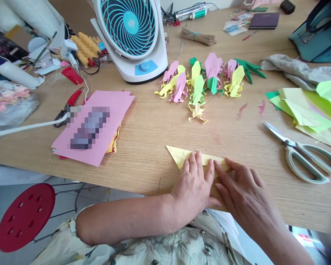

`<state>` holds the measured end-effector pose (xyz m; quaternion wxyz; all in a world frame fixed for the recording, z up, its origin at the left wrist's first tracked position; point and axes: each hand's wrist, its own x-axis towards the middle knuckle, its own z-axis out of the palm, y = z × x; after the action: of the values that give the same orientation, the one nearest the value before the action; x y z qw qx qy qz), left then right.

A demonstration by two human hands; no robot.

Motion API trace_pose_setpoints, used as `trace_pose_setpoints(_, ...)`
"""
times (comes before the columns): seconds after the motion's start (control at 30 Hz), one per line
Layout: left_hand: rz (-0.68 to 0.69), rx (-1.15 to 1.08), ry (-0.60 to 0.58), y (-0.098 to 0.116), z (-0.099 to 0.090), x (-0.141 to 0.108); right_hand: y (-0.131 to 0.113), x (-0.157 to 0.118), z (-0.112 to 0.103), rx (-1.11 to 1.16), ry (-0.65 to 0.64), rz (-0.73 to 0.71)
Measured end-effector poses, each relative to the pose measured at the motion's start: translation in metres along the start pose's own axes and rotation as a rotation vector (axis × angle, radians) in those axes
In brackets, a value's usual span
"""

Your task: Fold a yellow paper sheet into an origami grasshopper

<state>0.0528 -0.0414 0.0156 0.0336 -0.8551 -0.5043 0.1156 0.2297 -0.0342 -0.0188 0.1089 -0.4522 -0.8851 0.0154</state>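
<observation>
A pale yellow sheet of origami paper (179,154), folded to a long pointed triangle, lies near the table's front edge. My left hand (194,180) rests flat on its middle, fingers stretched and slightly apart. At the right end of the paper, my right hand (241,184) has bent fingers on the upper edge, with its thumb lower down; that end is mostly covered. Beyond both hands sits a small yellow paper frog (198,112), in front of several pink, green and yellow folded paper figures (198,86).
To the right lie large scissors (300,149) and a pile of green and yellow paper (309,110). A stack of pink paper (110,110) with a blurred dark object on it is at left. A white fan (143,70) stands behind. Red-handled pliers (74,97) lie beside a white cable.
</observation>
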Motion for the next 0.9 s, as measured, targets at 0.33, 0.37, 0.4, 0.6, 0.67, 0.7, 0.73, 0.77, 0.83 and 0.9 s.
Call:
trace_pose_setpoints(0.33, 0.037, -0.034, 0.06, -0.009, 0.006, -0.003, -0.008, 0.006, -0.008, -0.036, -0.014, 0.05)
trace_pose_setpoints(0.37, 0.051, -0.035, 0.07, -0.013, 0.006, -0.004, -0.008, 0.006, -0.009, -0.032, -0.013, 0.057)
trace_pose_setpoints(0.4, 0.068, -0.033, 0.085, -0.016, 0.007, -0.004, -0.009, 0.007, -0.01, -0.03, -0.014, 0.063)
trace_pose_setpoints(0.6, 0.096, -0.048, 0.165, -0.027, 0.011, -0.008, -0.012, 0.013, -0.016, -0.061, -0.049, 0.068)
trace_pose_setpoints(0.67, 0.089, -0.053, 0.169, -0.027, 0.012, -0.008, -0.014, 0.015, -0.018, -0.094, -0.038, 0.079)
trace_pose_setpoints(0.7, 0.086, -0.053, 0.17, -0.027, 0.012, -0.008, -0.016, 0.016, -0.019, -0.109, -0.025, 0.082)
trace_pose_setpoints(0.73, 0.085, -0.053, 0.17, -0.026, 0.012, -0.008, -0.019, 0.017, -0.02, -0.121, -0.011, 0.088)
trace_pose_setpoints(0.77, 0.085, -0.054, 0.169, -0.026, 0.012, -0.008, -0.021, 0.018, -0.02, -0.13, 0.005, 0.096)
trace_pose_setpoints(0.83, 0.085, -0.057, 0.169, -0.026, 0.011, -0.008, -0.026, 0.021, -0.02, -0.144, 0.038, 0.114)
trace_pose_setpoints(0.9, 0.084, -0.06, 0.175, -0.026, 0.01, -0.008, -0.03, 0.023, -0.017, -0.154, 0.051, 0.11)
